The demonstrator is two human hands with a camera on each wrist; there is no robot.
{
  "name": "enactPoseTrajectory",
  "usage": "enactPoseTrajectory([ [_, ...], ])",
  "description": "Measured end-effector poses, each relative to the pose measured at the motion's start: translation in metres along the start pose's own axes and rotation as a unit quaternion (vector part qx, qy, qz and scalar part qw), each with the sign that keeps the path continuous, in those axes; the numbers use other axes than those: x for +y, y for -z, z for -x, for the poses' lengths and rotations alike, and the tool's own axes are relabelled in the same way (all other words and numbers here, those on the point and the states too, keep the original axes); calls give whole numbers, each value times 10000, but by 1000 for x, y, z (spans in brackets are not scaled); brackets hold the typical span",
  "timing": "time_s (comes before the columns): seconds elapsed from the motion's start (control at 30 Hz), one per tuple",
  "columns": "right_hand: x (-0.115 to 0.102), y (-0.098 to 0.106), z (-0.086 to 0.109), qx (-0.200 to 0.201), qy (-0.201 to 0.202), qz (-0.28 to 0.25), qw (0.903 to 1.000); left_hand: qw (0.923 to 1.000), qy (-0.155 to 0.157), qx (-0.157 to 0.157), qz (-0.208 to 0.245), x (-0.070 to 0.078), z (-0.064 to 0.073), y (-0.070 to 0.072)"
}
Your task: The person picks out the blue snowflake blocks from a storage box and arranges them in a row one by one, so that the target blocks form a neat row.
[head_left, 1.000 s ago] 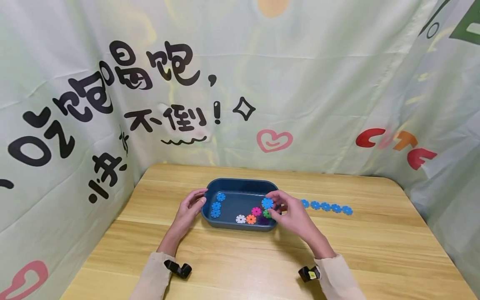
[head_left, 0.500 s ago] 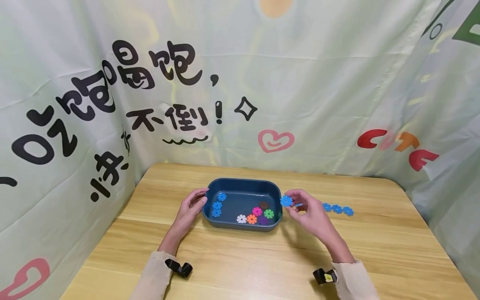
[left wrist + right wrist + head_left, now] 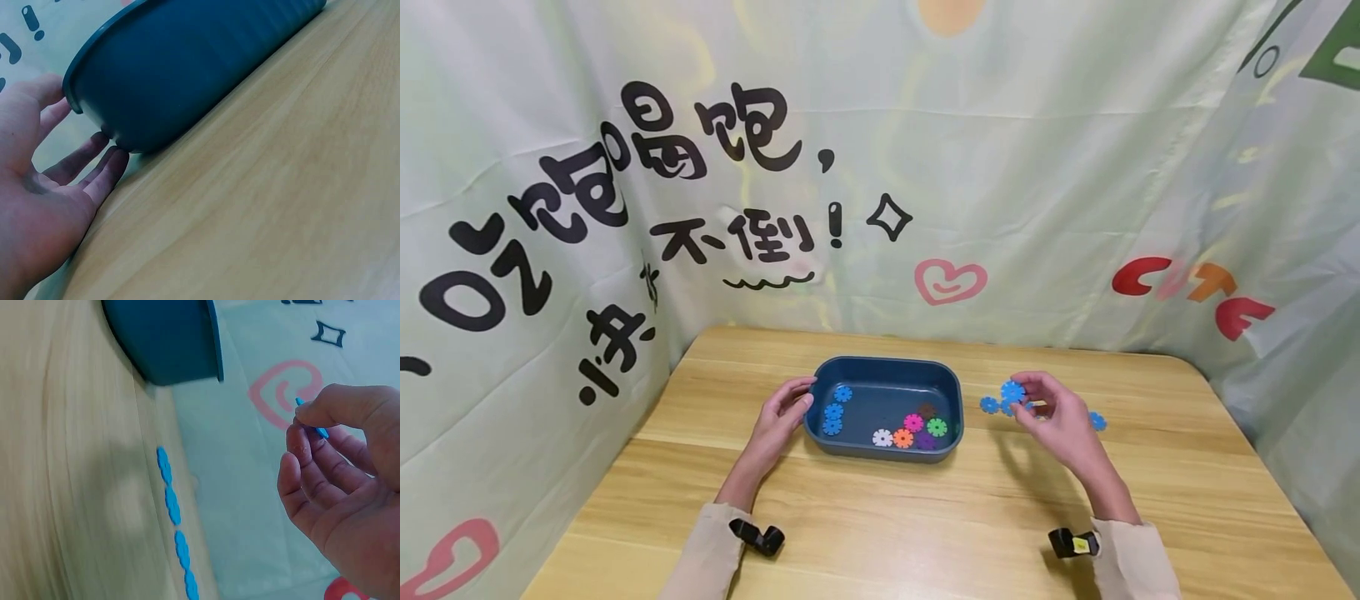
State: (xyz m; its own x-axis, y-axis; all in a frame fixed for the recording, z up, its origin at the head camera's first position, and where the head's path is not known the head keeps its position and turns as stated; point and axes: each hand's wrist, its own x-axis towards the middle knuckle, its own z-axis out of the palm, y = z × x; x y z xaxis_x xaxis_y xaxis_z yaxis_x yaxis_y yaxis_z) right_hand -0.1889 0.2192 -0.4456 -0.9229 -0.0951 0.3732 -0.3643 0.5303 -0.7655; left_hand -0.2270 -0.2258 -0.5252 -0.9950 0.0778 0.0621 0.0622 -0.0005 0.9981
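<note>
My right hand (image 3: pixel 1063 421) pinches a blue notched plastic disc (image 3: pixel 1012 389) between thumb and fingers, raised over a row of like blue discs (image 3: pixel 989 405) on the table. In the right wrist view only slivers of the held disc (image 3: pixel 322 432) show past the thumb; the row of discs (image 3: pixel 172 505) lies flat below. My left hand (image 3: pixel 781 421) rests against the left end of the dark blue tray (image 3: pixel 880 455). Its outstretched fingertips touch the outer wall and rim of the tray (image 3: pixel 156 75) in the left wrist view.
Inside the tray, blue discs (image 3: pixel 833 412) lie at the left. A white disc (image 3: pixel 882 437), an orange disc (image 3: pixel 903 438), a pink disc (image 3: pixel 913 423), a green disc (image 3: pixel 937 427), a purple disc (image 3: pixel 927 440) and a brown disc (image 3: pixel 928 411) lie at the right. A printed curtain (image 3: pixel 1045 208) hangs behind the table.
My right hand has carried the blue disc from over the tray's right end rightward, out over the row on the table. The left hand and the tray have stayed put.
</note>
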Motion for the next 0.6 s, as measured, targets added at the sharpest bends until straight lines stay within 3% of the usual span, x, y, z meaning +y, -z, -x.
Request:
enactPoseTrajectory([
  [0.6,40,37,9,589,-390,424,9966,10000,-18,-34,21,-2,-1,2],
])
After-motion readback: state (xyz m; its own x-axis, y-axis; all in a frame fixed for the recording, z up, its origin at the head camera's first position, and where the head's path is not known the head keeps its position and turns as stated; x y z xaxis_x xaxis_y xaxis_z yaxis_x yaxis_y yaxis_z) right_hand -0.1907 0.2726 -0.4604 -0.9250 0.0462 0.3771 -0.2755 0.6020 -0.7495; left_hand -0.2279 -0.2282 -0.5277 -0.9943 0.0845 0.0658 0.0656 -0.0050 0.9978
